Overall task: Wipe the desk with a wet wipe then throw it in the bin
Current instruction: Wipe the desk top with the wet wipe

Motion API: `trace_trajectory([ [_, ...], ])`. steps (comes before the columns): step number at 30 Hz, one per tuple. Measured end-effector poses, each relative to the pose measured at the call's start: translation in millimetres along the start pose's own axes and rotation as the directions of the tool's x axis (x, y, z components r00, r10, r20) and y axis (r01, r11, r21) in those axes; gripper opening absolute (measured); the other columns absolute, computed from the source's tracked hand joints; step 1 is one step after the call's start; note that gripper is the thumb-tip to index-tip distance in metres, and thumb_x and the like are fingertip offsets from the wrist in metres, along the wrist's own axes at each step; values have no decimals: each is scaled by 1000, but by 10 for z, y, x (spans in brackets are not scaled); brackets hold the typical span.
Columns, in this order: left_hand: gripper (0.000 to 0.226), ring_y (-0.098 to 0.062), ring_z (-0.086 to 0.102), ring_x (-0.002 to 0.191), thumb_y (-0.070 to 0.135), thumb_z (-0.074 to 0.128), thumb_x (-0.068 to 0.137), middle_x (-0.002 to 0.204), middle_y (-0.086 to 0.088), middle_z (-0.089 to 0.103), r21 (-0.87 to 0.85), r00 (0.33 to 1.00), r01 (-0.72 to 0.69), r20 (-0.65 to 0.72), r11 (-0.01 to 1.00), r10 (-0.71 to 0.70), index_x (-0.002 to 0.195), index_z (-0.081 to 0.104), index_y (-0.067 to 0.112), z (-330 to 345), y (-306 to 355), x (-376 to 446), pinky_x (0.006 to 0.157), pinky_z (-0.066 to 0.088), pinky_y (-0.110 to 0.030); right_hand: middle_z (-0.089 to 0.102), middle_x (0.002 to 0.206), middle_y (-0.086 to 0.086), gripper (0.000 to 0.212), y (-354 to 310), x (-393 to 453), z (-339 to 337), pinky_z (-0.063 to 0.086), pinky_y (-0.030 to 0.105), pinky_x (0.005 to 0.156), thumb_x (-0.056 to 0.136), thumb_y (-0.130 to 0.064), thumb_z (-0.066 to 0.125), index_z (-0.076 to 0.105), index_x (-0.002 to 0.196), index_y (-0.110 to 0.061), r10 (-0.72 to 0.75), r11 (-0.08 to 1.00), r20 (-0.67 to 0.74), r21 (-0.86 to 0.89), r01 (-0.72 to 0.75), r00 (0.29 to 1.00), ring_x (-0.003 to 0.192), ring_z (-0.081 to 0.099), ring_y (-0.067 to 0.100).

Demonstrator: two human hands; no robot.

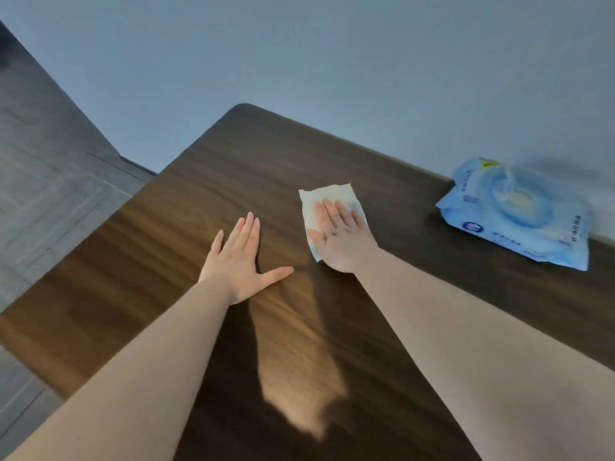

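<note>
- Wet wipe [327, 197]: white, thin, roughly rectangular sheet, lying flat on the desk toward the far right of centre; its far edge and left edge show beyond the hand covering it.
- Right hand [341, 236]: flat, palm down on the wet wipe, fingers extended and held together, pressing the sheet against the surface. No pinch is formed.
- Left hand [238, 261]: flat, palm down on bare wood just beside the wet wipe, fingers extended, thumb spread wide toward the right hand. It holds nothing.
- Desk [166, 261]: dark brown wood-grain top, smooth, with a rounded far corner. A bright patch of light falls on the near section between the two forearms.
- Wipes pack [514, 214]: soft light-blue plastic packet with a rounded flip lid, lying at the far right edge of the desk, well apart from the hands.
- Wall [332, 61]: plain, matte, blue-grey, directly behind the desk.
- Floor [50, 194]: grey, wood-plank pattern, visible at left.
</note>
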State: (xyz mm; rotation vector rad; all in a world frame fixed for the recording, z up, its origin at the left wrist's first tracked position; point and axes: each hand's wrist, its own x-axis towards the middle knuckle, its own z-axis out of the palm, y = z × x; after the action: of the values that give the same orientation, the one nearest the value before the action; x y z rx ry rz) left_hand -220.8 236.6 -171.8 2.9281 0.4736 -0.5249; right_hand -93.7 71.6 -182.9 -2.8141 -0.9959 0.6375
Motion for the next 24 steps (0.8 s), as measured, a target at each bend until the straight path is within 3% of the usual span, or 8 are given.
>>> trace_trajectory([
  [12, 109, -13, -20, 142, 90, 12, 66, 157, 5, -18, -78, 998, -47, -47, 996, 44, 147, -13, 21, 82, -103, 110, 117, -9, -45, -13, 160, -1, 57, -1128, 1506, -243, -9, 40, 116, 100, -44, 7, -10, 150, -21, -169, 979, 26, -110, 171, 985, 146, -13, 20],
  [19, 107, -15, -20, 142, 89, 13, 68, 157, 5, -17, -67, 998, -53, -44, 996, 51, 147, -12, 21, 91, -133, 125, 117, -10, -45, -11, 160, 1, 58, -1200, 1567, -234, -8, 41, 117, 100, -46, 7, -9, 150, -20, -199, 969, 4, -150, 198, 980, 146, -12, 21],
  [24, 110, -17, -19, 143, 89, 16, 67, 158, 4, -18, -50, 999, -34, 31, 998, 36, 147, -13, 21, 19, -129, 137, 117, -9, -46, -12, 160, -2, 58, -887, 1241, -191, -9, 40, 116, 100, -47, 8, -9, 150, -22, -127, 989, 4, -72, 126, 992, 146, -12, 18],
])
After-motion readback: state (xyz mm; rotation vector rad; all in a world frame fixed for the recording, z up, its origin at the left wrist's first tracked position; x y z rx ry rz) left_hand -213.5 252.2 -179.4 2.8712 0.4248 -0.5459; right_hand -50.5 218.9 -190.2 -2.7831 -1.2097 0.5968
